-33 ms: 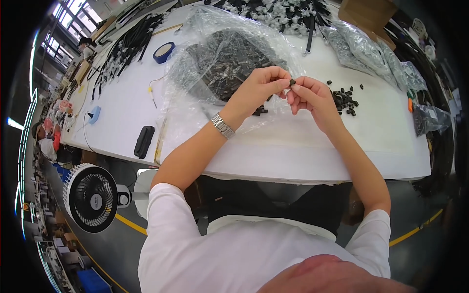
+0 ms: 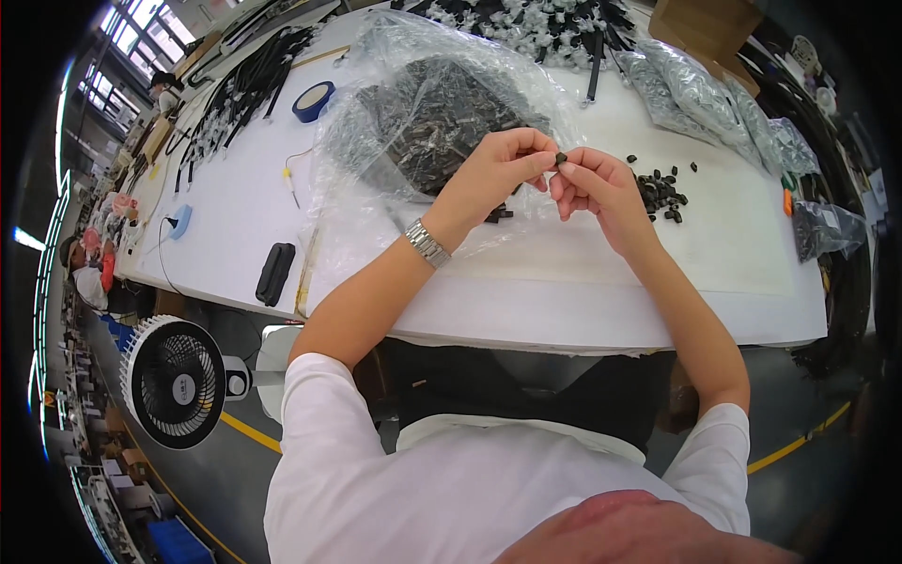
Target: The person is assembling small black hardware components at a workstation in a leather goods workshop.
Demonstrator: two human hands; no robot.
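A small black piece (image 2: pixel 561 159), too small to name more exactly, is pinched between the fingertips of both hands above the white table. My left hand (image 2: pixel 512 167), with a metal watch on its wrist, grips it from the left. From the other side my right hand (image 2: pixel 598 188) holds it between thumb and forefinger, the other fingers curled. Just beyond my left hand lies a large clear plastic bag (image 2: pixel 376 52) full of dark small parts (image 2: pixel 442 113). To the right of my right hand is a loose pile of small black pieces (image 2: pixel 662 193).
Blue tape (image 2: pixel 314 101), a thin yellow-handled tool (image 2: pixel 290 179) and a black case (image 2: pixel 275 274) lie on the left. Bundles of black strips (image 2: pixel 254 85) lie behind. Filled plastic bags (image 2: pixel 695 94) are at the far right. A fan (image 2: pixel 178 381) stands by the table's left front.
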